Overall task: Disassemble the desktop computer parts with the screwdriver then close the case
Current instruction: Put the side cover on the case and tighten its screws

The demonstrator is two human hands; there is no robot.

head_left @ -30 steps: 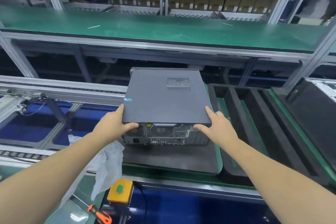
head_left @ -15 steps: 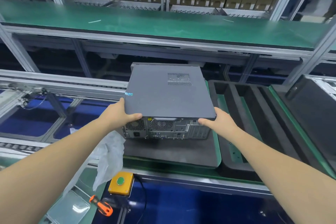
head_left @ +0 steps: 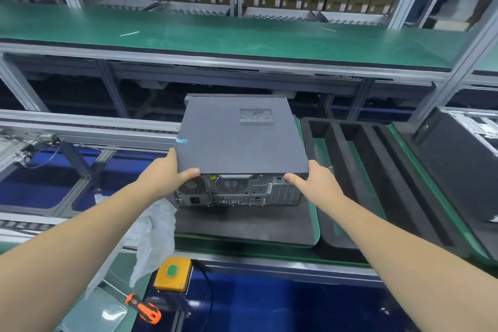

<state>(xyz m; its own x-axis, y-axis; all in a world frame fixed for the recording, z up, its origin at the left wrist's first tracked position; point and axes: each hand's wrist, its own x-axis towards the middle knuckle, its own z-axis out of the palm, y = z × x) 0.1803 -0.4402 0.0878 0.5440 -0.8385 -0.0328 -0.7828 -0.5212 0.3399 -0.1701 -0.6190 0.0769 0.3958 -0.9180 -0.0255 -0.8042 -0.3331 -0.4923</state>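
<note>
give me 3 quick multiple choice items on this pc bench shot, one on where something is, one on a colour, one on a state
1. Where does the screwdriver lie?
A. on top of the case
B. at the near left, by the yellow button box
C. in the foam tray

2. What colour is the round button on the box?
A. red
B. blue
C. green

3. How is the cover panel held?
A. by both hands at its near corners
B. by one hand only
C. by no hand

Answers: 1 B, its orange handle lies beside the box. 2 C, it shows green. 3 A, the left hand and the right hand each grip a near corner, above the computer case.
</note>
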